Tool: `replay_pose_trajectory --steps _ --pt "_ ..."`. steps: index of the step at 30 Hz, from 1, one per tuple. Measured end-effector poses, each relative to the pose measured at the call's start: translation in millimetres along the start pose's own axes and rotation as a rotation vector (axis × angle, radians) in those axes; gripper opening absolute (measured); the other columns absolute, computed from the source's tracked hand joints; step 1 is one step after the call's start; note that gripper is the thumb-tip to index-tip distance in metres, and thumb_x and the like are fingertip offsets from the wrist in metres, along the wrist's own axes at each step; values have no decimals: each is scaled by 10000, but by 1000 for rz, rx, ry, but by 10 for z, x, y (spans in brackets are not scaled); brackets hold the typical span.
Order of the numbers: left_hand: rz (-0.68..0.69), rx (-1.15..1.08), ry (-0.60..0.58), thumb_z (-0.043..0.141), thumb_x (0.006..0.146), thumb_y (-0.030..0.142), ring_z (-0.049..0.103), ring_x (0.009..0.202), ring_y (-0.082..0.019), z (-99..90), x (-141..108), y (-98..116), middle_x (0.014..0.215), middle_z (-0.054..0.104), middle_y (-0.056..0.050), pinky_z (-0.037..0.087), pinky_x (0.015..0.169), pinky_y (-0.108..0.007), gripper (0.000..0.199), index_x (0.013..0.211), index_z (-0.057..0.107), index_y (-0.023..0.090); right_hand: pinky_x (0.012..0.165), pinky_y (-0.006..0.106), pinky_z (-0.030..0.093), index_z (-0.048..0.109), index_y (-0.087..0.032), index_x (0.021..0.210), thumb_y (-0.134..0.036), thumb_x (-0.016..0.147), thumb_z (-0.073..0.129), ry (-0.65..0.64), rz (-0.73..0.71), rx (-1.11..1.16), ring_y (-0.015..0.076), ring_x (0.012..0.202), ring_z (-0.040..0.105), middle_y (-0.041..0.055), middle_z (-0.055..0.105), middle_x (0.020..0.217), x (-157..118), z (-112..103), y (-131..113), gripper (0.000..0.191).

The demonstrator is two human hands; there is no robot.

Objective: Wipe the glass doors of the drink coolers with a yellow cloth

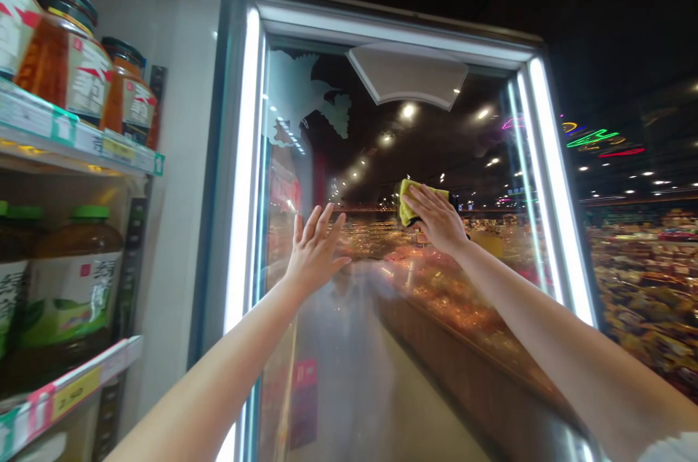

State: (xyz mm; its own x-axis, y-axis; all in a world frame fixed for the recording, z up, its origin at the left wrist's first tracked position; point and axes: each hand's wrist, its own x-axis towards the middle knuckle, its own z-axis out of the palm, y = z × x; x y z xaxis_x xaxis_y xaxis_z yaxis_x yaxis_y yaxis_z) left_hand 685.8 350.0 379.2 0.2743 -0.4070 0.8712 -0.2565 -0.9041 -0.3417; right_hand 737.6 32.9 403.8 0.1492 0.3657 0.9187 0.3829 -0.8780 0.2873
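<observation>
In front of me stands a glass door (349, 345) in a frame with bright light strips along its sides. My right hand (439, 220) presses a folded yellow cloth (408, 201) against the glass, right of its middle. Dark edging shows at the cloth's border. To the left, my left hand (317, 247) is raised at the glass with its fingers spread, and nothing is in it. Whether its palm touches the pane I cannot tell. A pale leaf-shaped decal (297, 94) and a white curved panel (408, 75) show near the top of the glass.
At the left, an upper shelf (70, 131) bears jars (87, 69) with dark lids. Below it, green-capped bottles (76, 280) stand on a lower shelf (81, 382) with price tags. A light strip (561, 193) edges the door's right side, with blurred store displays (643, 273) beyond.
</observation>
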Motion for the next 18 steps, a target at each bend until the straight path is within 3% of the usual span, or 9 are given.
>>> replay_pose_trajectory --steps 3,5,8,10,12,15,18 --pt "-17 10 -29 739 828 489 210 1572 -405 -36 15 -90 1702 259 -144 106 1260 -673 884 1598 376 248 1265 564 282 371 -275 1600 -218 971 533 67 270 -9 318 1581 225 18 302 1695 464 -10 -145 652" --pt "-29 15 -40 745 825 492 205 1573 -408 -37 27 -93 1706 247 -146 107 1257 -680 893 1599 372 246 1258 598 268 345 -263 1614 -332 1003 524 78 300 -11 356 1584 193 32 263 1708 696 32 -414 640" --pt "-35 20 -31 744 830 485 208 1575 -393 -22 7 -84 1705 252 -142 104 1267 -662 884 1597 375 246 1274 578 235 354 -294 1608 -373 1010 524 46 107 -16 330 1585 202 15 273 1706 649 107 -747 626" --pt "-28 23 -23 735 838 499 218 1573 -387 -20 -32 -113 1701 264 -142 111 1271 -652 876 1595 377 241 1285 533 231 384 -316 1591 -310 996 543 9 -42 -18 286 1582 228 -7 308 1693 439 128 -781 615" --pt "-17 27 -16 727 841 517 229 1570 -386 -30 -81 -179 1700 269 -143 127 1273 -644 877 1594 376 237 1287 500 238 403 -320 1579 -236 980 540 4 -79 -20 256 1574 260 -15 335 1681 278 131 -696 621" --pt "-6 35 -7 725 838 530 229 1572 -376 -55 -139 -286 1702 265 -141 164 1280 -610 891 1598 365 236 1275 512 264 411 -292 1578 -213 978 521 85 103 -4 273 1562 292 9 338 1681 389 148 -616 614" --pt "-13 42 -4 730 836 515 225 1574 -368 -65 -156 -327 1704 261 -138 188 1282 -592 900 1603 351 235 1251 589 272 416 -265 1578 -343 1000 532 192 278 40 346 1564 268 53 329 1683 764 207 -826 594"
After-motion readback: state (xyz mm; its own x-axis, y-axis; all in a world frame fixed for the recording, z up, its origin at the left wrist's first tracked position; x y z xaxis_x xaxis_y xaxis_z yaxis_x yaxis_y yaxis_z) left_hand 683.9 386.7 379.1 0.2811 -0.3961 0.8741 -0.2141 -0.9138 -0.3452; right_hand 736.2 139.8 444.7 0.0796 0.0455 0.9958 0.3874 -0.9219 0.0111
